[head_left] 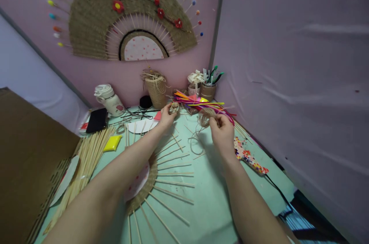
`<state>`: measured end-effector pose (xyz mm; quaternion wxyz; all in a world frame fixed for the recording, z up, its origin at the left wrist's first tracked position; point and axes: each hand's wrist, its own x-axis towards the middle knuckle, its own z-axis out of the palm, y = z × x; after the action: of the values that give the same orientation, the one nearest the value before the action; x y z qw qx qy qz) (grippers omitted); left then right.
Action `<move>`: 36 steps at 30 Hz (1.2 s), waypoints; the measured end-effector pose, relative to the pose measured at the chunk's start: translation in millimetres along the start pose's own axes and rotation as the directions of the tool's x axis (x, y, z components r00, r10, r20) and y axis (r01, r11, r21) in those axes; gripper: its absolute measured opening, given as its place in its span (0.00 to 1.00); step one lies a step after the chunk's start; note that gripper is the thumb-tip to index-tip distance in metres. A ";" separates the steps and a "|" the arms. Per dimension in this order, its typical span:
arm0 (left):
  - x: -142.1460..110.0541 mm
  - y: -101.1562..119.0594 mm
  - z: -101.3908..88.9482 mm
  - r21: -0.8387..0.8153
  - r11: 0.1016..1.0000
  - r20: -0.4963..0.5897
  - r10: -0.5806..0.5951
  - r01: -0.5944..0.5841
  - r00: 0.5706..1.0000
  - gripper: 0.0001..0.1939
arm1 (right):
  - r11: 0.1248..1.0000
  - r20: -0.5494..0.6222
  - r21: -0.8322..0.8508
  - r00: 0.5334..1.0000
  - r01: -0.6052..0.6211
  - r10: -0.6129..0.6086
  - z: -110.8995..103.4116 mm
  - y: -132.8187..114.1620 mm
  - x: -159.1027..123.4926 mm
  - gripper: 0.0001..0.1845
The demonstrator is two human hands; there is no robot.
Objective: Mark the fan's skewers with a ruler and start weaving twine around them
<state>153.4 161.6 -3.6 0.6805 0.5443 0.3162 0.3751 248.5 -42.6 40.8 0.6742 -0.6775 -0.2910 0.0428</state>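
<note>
My left hand [166, 118] reaches to the back of the table, its fingers closed on a small coil of twine [174, 108]. To its right, my right hand [223, 131] pinches a loose bundle of thin brown twine [205, 117], with strands trailing down onto the table. Beneath my left forearm lies a half-round woven piece [153, 176] with thin wooden sticks fanning outward, and the forearm hides part of it. Just behind my hands is a heap of bright pipe cleaners [198, 102].
A twine spool [156, 92], a white bottle [111, 100] and a pen cup [208, 91] stand at the back. Bundled sticks [86, 155], a yellow packet [112, 143] and cardboard [34, 159] are left. A flowered glue gun [250, 159] lies right. A decorated fan [89, 17] hangs behind.
</note>
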 end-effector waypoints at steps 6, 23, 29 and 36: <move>-13.8 0.9 -4.8 0.120 0.992 -0.103 0.045 -0.033 0.994 0.27 | 0.940 0.147 -0.340 0.989 0.032 0.020 1.5 17.6 2.9 0.08; -159.2 92.3 -76.7 0.092 0.996 -0.230 0.016 0.006 0.973 0.18 | 0.915 0.315 -0.369 0.948 0.165 -0.045 12.4 35.0 -1.4 0.15; -230.2 87.0 -112.4 0.080 0.996 -0.442 0.057 -0.024 0.895 0.17 | 0.998 0.437 -0.054 0.899 0.041 -0.013 18.3 15.9 -17.4 0.17; -285.5 51.1 -117.5 0.164 0.985 -0.544 0.040 0.060 0.838 0.18 | 0.975 0.737 -0.119 0.674 0.189 -0.041 17.9 6.5 -80.6 0.17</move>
<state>-101.7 -16.9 28.3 0.5140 0.4710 0.5312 0.4816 175.9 -62.6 6.2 0.4375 -0.6438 -0.5803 0.2395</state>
